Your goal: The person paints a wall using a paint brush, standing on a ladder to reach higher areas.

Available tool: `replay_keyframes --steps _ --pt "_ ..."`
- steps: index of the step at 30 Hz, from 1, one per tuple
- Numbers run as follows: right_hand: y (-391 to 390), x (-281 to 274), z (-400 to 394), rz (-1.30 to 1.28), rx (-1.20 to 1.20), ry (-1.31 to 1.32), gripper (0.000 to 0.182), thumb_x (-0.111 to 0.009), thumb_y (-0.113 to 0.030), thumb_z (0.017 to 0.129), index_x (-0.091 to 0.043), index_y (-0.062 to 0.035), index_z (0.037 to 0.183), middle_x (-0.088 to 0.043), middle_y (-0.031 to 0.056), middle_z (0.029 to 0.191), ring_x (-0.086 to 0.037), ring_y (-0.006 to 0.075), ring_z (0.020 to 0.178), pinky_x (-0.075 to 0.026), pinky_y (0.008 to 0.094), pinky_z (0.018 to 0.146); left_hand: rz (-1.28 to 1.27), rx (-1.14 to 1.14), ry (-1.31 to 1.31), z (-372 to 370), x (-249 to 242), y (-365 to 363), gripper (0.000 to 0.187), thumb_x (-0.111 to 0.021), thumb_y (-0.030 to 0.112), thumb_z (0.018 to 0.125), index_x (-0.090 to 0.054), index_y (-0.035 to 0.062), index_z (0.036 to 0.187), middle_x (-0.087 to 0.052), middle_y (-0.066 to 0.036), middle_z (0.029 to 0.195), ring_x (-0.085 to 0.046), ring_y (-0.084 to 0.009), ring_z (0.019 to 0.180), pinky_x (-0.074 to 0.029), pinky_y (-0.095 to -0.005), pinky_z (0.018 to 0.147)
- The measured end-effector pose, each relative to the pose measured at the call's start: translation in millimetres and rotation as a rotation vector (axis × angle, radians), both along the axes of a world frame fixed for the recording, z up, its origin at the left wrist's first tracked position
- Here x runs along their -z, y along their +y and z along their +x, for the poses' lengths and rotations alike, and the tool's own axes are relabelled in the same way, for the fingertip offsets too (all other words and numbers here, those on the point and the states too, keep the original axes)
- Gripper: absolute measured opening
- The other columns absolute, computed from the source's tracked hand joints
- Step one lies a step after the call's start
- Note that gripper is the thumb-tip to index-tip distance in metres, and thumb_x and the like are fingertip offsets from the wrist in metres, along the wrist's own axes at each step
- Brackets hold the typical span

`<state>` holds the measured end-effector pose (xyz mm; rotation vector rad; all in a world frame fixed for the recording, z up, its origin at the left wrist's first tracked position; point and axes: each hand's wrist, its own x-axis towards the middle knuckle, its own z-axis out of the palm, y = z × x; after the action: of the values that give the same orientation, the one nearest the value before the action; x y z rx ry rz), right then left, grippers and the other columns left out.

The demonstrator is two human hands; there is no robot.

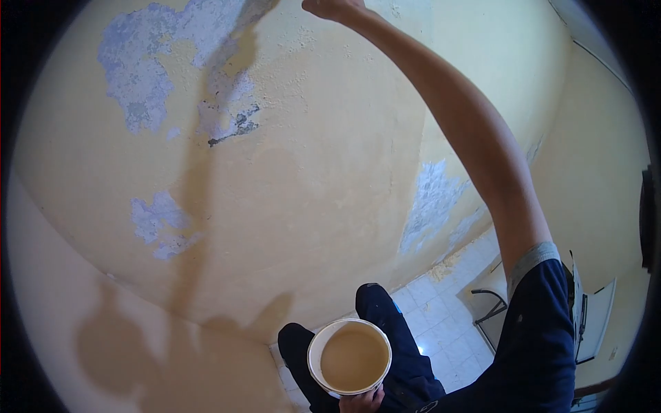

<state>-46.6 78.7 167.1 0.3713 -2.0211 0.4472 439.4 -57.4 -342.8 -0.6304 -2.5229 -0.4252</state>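
Note:
My right arm reaches up along the yellowish wall, and my right hand is cut off by the top edge of the view; its fingers, and anything they hold, are out of sight. Low in the view, my left hand grips the near rim of a white bucket. Tan liquid lies inside the bucket, which is over my legs. Bluish-white bare patches show where paint has come off the upper left wall, with a dark damaged spot beside them.
More peeled patches mark the wall at right and lower left. White floor tiles hold debris by the wall. A dark metal frame and a pale panel stand at the right. Shadows of my arm and body fall on the wall.

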Motion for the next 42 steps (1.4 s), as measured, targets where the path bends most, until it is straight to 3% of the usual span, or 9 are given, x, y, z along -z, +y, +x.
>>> replay_keyframes --steps 2,4,8,12,19,25,30,38,42 --pt "-0.1 27.3 -0.8 0.025 -0.079 -0.022 0.04 -0.051 -0.006 0.073 -0.064 -0.0113 0.11 -0.067 0.019 0.083 -0.065 0.0353 0.077 -0.053 0.0443 0.066 0.109 -0.065 -0.13 3.9 5.7 1.2 0.018 -0.068 0.024 0.076 -0.07 0.0155 0.091 -0.067 -0.001 0.093 -0.062 -0.0211 0.087 -0.049 -0.0403 0.079" --pt "-2.7 98.1 -40.7 0.059 -0.026 -0.005 0.052 -0.05 -0.012 0.079 -0.048 -0.0279 0.129 -0.064 0.0175 0.074 -0.064 0.0315 0.068 -0.052 0.0442 0.061 0.105 -0.081 -0.202 6.1 0.6 1.2 0.018 -0.068 0.024 0.076 -0.07 0.0154 0.092 -0.067 -0.002 0.091 -0.063 -0.0219 0.085 -0.049 -0.04 0.078" --pt "-14.5 278.2 -34.4 0.111 -0.023 -0.272 0.069 -0.051 -0.009 0.08 -0.026 -0.0237 0.143 -0.059 0.0211 0.086 -0.061 0.0352 0.068 -0.05 0.046 0.058 0.119 -0.063 -0.141 2.9 -2.1 0.4 0.018 -0.068 0.024 0.077 -0.07 0.0151 0.092 -0.068 -0.005 0.088 -0.065 -0.0236 0.081 -0.051 -0.0392 0.076" --pt "-17.3 378.3 6.6 0.26 -0.079 -0.715 0.055 -0.054 -0.007 0.074 -0.048 -0.0181 0.128 -0.062 0.021 0.079 -0.063 0.0354 0.072 -0.051 0.0455 0.059 0.088 -0.037 -0.079 -6.3 -10.4 0.2 0.013 -0.071 0.027 0.071 -0.071 0.0159 0.079 -0.068 0.0 0.077 -0.066 -0.0179 0.068 -0.053 -0.0322 0.065" --pt "-74.4 280.2 -19.4 0.155 -0.161 -0.745 0.022 -0.062 -0.022 0.069 -0.067 -0.0056 0.083 -0.067 0.0176 0.084 -0.064 0.0356 0.083 -0.052 0.0434 0.07 0.102 -0.029 -0.088 -4.9 -11.8 0.9 0.014 -0.071 0.028 0.072 -0.071 0.0151 0.078 -0.068 0.0 0.073 -0.065 -0.017 0.067 -0.053 -0.0316 0.065" --pt "-101.0 86.6 -10.6 0.143 -0.184 -0.572 0.041 -0.074 -0.035 0.067 -0.068 -0.0025 0.091 -0.068 0.0163 0.09 -0.066 0.0297 0.087 -0.053 0.0388 0.075 0.122 -0.088 -0.156 -7.5 -16.5 0.9 0.014 -0.07 0.028 0.074 -0.071 0.0153 0.08 -0.069 0.0 0.078 -0.065 -0.0171 0.069 -0.053 -0.0312 0.067" --pt "-99.0 52.1 32.8 0.074 -0.222 -0.125 0.031 -0.058 -0.017 0.074 -0.065 -0.0083 0.103 -0.065 0.0178 0.077 -0.064 0.0306 0.072 -0.051 0.0432 0.061 0.172 -0.045 -0.123 -5.5 4.8 -5.3 0.014 -0.069 0.027 0.074 -0.072 0.0152 0.081 -0.069 0.0 0.082 -0.066 -0.0177 0.072 -0.053 -0.0311 0.067" --pt "-109.8 279.9 -20.8 0.158 -0.179 -0.206 0.066 -0.049 -0.008 0.081 -0.028 -0.0225 0.142 -0.057 0.0229 0.087 -0.06 0.037 0.066 -0.05 0.0468 0.055 0.164 -0.043 -0.146 -3.0 2.3 -1.8 0.011 -0.069 0.026 0.074 -0.071 0.0172 0.081 -0.067 0.002 0.08 -0.064 -0.0154 0.074 -0.051 -0.0304 0.07" --pt "-96.7 393.6 22.6 0.266 -0.264 -0.746 0.055 -0.053 -0.006 0.073 -0.048 -0.0133 0.127 -0.063 0.0203 0.082 -0.064 0.035 0.078 -0.052 0.0445 0.063 0.127 -0.077 -0.108 1.3 3.6 -1.1 0.013 -0.07 0.026 0.074 -0.071 0.0178 0.084 -0.068 0.002 0.086 -0.065 -0.0135 0.08 -0.051 -0.0289 0.072"
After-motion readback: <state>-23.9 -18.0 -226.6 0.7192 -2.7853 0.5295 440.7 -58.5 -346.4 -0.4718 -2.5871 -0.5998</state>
